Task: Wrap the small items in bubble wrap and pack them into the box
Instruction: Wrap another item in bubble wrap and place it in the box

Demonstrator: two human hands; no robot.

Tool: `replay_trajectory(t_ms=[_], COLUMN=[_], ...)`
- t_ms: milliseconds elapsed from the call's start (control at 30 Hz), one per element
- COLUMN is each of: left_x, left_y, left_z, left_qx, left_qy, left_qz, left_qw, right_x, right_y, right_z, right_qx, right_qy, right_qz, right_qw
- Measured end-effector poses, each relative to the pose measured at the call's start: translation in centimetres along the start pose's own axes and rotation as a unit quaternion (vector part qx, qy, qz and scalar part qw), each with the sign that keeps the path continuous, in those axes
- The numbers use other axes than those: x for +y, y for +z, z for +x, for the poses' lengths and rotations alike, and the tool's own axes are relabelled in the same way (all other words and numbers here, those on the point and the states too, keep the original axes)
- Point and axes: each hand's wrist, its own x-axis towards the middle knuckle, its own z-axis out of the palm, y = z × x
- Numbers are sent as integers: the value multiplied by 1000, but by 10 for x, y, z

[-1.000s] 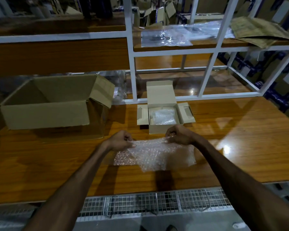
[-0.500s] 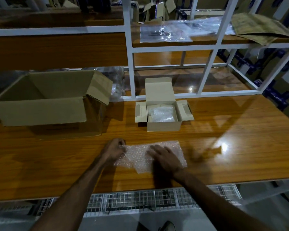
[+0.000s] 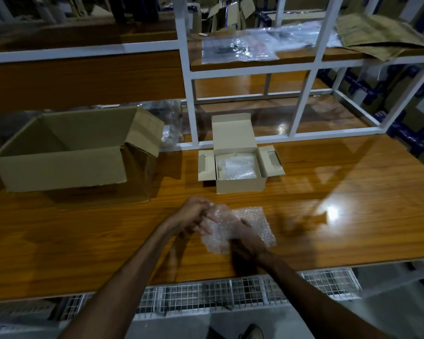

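Bubble wrap gripped between curled left hand and right hand.

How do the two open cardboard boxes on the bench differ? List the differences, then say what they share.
The large box stands at the left; the small box stands in the middle. The large box is brown with loose flaps; the small box is paler, with a hinged lid upright. The small box holds bubble wrap; the large box's contents are hidden. Both are open cardboard on the wooden bench.
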Motion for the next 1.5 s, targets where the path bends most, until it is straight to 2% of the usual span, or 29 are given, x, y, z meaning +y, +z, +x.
replay_trajectory(t_ms=[67,133,233,333,400,467,500,567,667,767,900,1000,1067,1167,1300,1400,1500], left_x=[-8,-18,-35,-49,-59,-69,-73,-79,-82,-81,-62,-52,-44,-36,-24,-14,-12], left_y=[13,23,36,50,59,67,70,74,72,63,50,41,34,18,-1,-7,-9], left_z=[10,15,18,17,17,17,15,11,12,20,18,11,5,5,10,11,12], left_qx=[-3,1,33,88,120,156,184,261,339,309,225,183,149,107,92,96,78], left_qy=[-9,-2,43,95,114,126,132,130,65,13,-40,-20,4,20,46,44,49], left_qz=[24,66,114,178,206,220,229,248,238,188,28,-30,-76,-133,-196,-278,-352], left_qw=[1000,998,992,975,964,955,947,924,908,932,973,982,986,985,975,955,932], right_x=[-1,4,19,15,6,4,5,8,11,9,5,10,13,9,4,6,11], right_y=[-5,-9,-19,-31,-36,-37,-36,-38,-46,-52,-65,-73,-80,-100,-133,-144,-138], right_z=[-3,-5,-1,1,-1,0,1,3,7,15,24,28,30,39,39,29,19], right_qx=[38,144,257,293,266,176,123,55,47,26,-9,-27,-24,-40,-15,26,31], right_qy=[8,21,62,108,92,70,72,100,119,114,124,131,140,149,90,86,98], right_qz=[166,276,301,240,133,-19,-87,-144,-176,-203,-211,-210,-124,88,213,330,458], right_qw=[985,950,916,919,950,982,986,983,976,972,970,969,982,984,973,940,883])
